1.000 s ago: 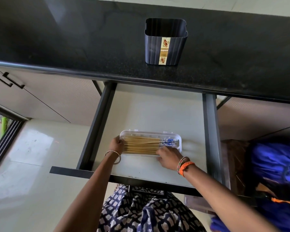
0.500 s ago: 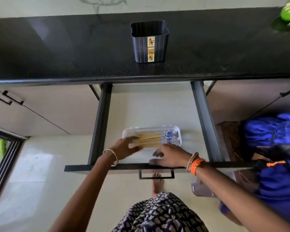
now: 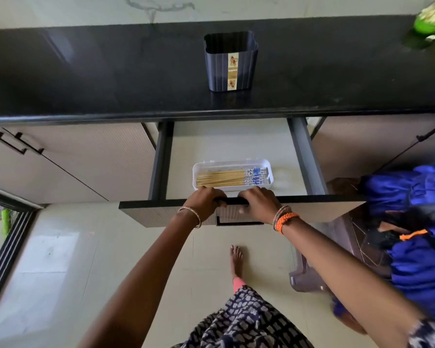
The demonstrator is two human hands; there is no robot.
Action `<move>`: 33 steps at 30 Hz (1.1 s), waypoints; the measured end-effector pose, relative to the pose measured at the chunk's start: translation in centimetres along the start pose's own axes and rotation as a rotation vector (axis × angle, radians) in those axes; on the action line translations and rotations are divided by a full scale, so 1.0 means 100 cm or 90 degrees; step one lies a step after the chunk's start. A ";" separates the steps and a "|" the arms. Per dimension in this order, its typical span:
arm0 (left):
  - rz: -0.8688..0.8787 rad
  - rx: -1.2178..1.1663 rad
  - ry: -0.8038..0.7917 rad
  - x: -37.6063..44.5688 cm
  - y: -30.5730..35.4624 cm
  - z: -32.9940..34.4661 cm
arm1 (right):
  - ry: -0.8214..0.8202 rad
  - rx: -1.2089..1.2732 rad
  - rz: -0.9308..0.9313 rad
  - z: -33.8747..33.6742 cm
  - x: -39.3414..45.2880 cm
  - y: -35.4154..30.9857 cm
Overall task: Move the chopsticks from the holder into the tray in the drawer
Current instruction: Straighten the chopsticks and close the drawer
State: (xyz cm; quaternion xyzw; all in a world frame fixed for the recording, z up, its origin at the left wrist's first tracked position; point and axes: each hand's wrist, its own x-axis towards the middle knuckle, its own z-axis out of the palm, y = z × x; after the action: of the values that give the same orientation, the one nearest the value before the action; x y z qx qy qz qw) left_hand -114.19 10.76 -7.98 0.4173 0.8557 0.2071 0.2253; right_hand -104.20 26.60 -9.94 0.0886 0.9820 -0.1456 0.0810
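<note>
Both hands have left the tray since the earlier frame and now sit on the front edge of the drawer (image 3: 236,146); the left hand (image 3: 206,199) and the right hand (image 3: 258,202) lie side by side, fingers curled down over the dark top lip of the drawer front, closed on that lip and carrying nothing else; the chopsticks (image 3: 232,177) lie loose in the white tray (image 3: 271,172), just behind the knuckles and apart from them; their long axis runs left to right, parallel to the drawer front, plain wooden ends toward the left, blue-patterned ends toward the right; the tray rests on the drawer floor near its front, so any push inward carries it straight away from the person, under the black counter (image 3: 86,71); neither hand is clearly nearer the bundle, as both flank its middle; the dark ribbed holder (image 3: 230,64) stands upright on the counter, well apart from the drawer, and what shows of its inside looks empty, so the transfer reads as done and closing the drawer seems the step in hand; the fingertips are hidden behind the lip, so how firmly they grip cannot be told; the holder's floor is out of sight; the drawer's back is cut off by the counter edge; a green object at the top right is blurred
</note>
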 end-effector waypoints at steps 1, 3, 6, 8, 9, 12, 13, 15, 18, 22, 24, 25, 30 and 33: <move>-0.004 0.006 0.012 0.012 -0.002 -0.005 | 0.008 -0.009 0.001 -0.004 0.014 0.005; -0.015 0.017 0.028 0.037 -0.004 -0.016 | 0.029 -0.016 0.005 -0.014 0.040 0.016; -0.041 0.039 0.067 0.078 -0.011 -0.035 | 0.069 -0.044 -0.021 -0.031 0.082 0.034; -0.045 0.051 0.108 0.101 -0.015 -0.044 | 0.095 -0.090 -0.045 -0.041 0.106 0.044; -0.036 0.059 0.128 0.113 -0.018 -0.049 | 0.110 -0.111 -0.053 -0.046 0.119 0.048; 0.008 0.134 0.200 0.145 -0.026 -0.055 | 0.183 -0.181 -0.068 -0.057 0.149 0.055; 0.015 0.173 0.218 0.153 -0.029 -0.056 | 0.213 -0.205 -0.055 -0.060 0.157 0.055; 0.009 0.228 0.243 0.173 -0.034 -0.059 | 0.255 -0.226 -0.002 -0.070 0.178 0.059; -0.010 0.257 0.257 0.195 -0.037 -0.063 | 0.233 -0.240 0.063 -0.083 0.206 0.069; -0.027 0.267 0.280 0.213 -0.040 -0.068 | 0.224 -0.268 0.053 -0.083 0.221 0.083; -0.014 0.237 0.307 0.214 -0.037 -0.072 | 0.259 -0.249 0.039 -0.083 0.218 0.086; -0.002 0.213 0.321 0.212 -0.032 -0.074 | 0.265 -0.236 0.034 -0.085 0.215 0.085; 0.074 0.130 0.531 0.205 -0.002 -0.114 | 0.459 -0.168 -0.060 -0.123 0.203 0.074; 0.099 0.128 0.637 0.213 0.029 -0.182 | 0.583 -0.176 -0.043 -0.194 0.216 0.057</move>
State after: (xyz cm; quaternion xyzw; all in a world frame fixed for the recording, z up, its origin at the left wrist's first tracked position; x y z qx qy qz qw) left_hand -134.29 26.57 3.80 0.3492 0.8409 0.3145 -0.2684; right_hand -126.65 41.00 2.82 0.1000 0.9293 0.0381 -0.3535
